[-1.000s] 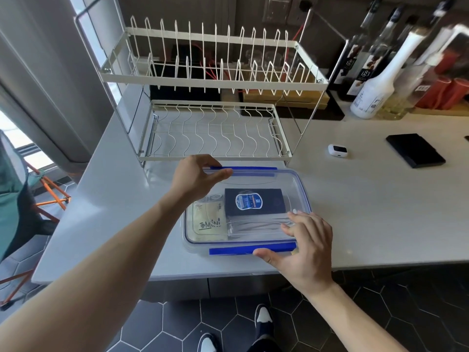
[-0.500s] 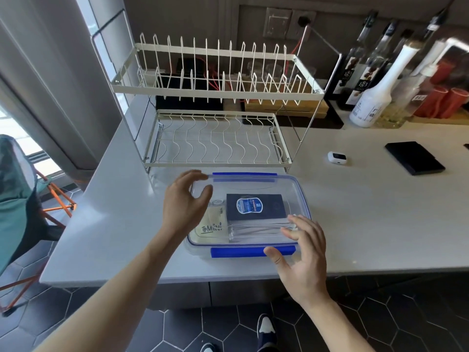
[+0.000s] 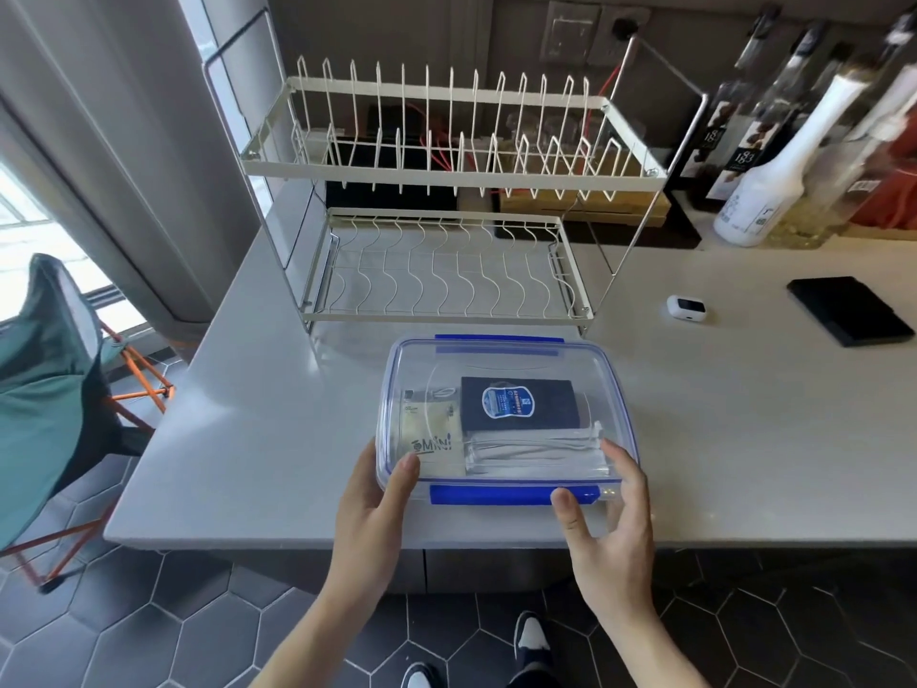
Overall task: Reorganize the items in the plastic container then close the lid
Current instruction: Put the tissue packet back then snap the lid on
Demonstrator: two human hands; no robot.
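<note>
A clear plastic container (image 3: 506, 362) with blue clips stands near the counter's front edge, its lid on top. Inside lie a dark box (image 3: 518, 404) with a blue label, a pale packet (image 3: 429, 432) marked MINI and a clear sleeve of white cables (image 3: 536, 451). My left hand (image 3: 374, 504) grips the container's near left corner, thumb on the lid. At the near right corner my right hand (image 3: 608, 528) grips it too, its thumb touching the blue front clip (image 3: 496, 495) and fingers on the lid.
A white two-tier wire dish rack (image 3: 446, 201) stands just behind the container. To the right lie a small white case (image 3: 686, 307) and a black flat case (image 3: 848, 310). Bottles (image 3: 764, 191) line the back right. A green folding chair (image 3: 44, 389) stands at the left.
My left hand came off the lid's far edge to the near left corner. My right hand settled on the near right corner and front clip. The view tilted down.
</note>
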